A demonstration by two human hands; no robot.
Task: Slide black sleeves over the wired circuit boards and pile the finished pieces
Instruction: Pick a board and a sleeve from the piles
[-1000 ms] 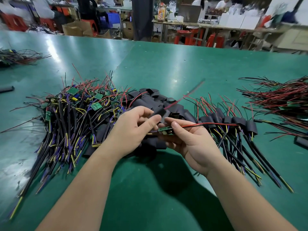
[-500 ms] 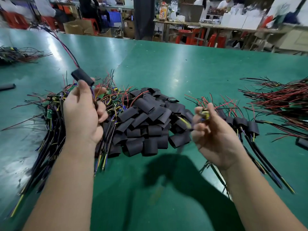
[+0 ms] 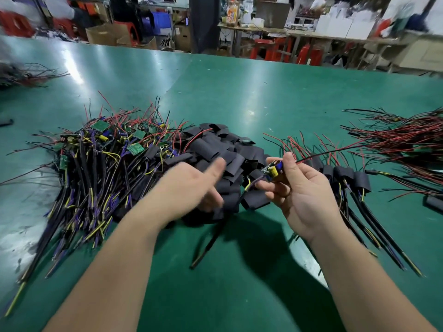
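Circuit board (image 3: pixel 273 170) pinched in right hand (image 3: pixel 304 190) | left hand (image 3: pixel 191 185) blurred over black sleeves (image 3: pixel 215 149), grip unclear

We log: glossy teal-green table mat (image 3: pixel 263 97) | heap of matte black flat sleeves (image 3: pixel 211 147) | pile of bare green circuit boards (image 3: pixel 135 147), wires (image 3: pixel 79 195) red, black, yellow, purple | small raised circuit board (image 3: pixel 273 170), yellow and blue parts, red-and-black lead (image 3: pixel 323 153) | sleeved pieces (image 3: pixel 347 176) plain black, cables (image 3: pixel 374 226) black with yellow tips | red plastic stools (image 3: pixel 309 55)
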